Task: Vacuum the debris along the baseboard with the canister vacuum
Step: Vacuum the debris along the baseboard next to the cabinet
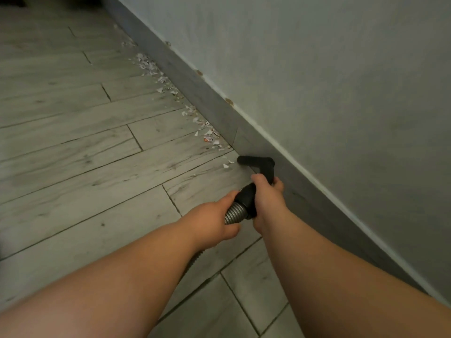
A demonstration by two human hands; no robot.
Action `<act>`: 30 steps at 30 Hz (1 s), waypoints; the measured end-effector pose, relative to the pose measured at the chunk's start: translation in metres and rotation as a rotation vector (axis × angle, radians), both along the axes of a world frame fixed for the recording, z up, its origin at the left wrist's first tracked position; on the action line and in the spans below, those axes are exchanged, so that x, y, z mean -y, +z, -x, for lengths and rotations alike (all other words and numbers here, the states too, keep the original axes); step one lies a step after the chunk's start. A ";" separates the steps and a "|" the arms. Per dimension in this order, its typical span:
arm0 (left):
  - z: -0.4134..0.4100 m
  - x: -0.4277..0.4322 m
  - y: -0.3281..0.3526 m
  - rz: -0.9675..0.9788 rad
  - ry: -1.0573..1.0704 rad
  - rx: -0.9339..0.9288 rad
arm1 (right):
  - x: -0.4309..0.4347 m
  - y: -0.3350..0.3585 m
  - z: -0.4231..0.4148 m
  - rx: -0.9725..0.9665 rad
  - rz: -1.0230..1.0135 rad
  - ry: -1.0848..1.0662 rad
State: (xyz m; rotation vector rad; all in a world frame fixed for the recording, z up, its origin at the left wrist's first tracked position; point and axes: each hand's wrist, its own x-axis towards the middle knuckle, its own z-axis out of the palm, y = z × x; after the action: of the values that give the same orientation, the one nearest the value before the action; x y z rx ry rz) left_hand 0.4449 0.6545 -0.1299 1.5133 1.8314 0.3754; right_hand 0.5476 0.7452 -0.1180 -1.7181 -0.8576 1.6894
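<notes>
Both arms are stretched out low over the plank floor [97, 154]. My left grip [211, 223] is curled round the ribbed silver hose [233, 212], just behind the spot where it joins the black tube [247, 196]. My right grip [268, 200] is wrapped round that tube a little further forward, thumb on top and fingertips peeking out on the wall side, so both are closed firmly on the vacuum's front end. The tube runs down to the black nozzle [255, 161], which sits low at the floor tight against the dark baseboard [202, 93], its long edge pointing left. Just beside its left tip lie a couple of pale scraps [227, 165], not quite touching it. Beyond them, the main trail of debris [210, 135], white and tan flakes with one orange bit, hugs the foot of the baseboard and stretches away up the room in patches. The grey wall [317, 69] rises on my right, with a few brownish marks along the baseboard's top edge.
</notes>
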 end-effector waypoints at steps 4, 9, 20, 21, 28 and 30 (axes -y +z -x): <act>0.002 -0.003 -0.002 0.015 -0.007 0.036 | 0.001 -0.003 0.003 0.082 -0.040 0.079; -0.001 -0.001 0.000 0.017 0.005 0.081 | 0.001 0.004 0.003 0.201 -0.056 0.105; -0.003 0.034 0.031 0.025 0.071 0.071 | 0.022 0.027 0.016 0.233 0.005 0.190; -0.002 0.040 0.033 0.029 0.074 0.062 | 0.026 0.028 0.018 0.232 0.010 0.196; 0.007 0.084 0.043 0.023 0.157 0.060 | 0.060 0.034 0.035 0.231 0.017 0.313; 0.008 0.095 0.045 0.032 0.181 0.034 | 0.069 0.035 0.039 0.219 0.024 0.345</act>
State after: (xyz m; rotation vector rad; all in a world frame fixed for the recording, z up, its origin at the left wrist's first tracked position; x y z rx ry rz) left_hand 0.4367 0.5593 -0.0846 1.3158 1.9445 0.4529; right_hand 0.5081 0.6757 -0.0827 -1.8798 -1.3019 1.7494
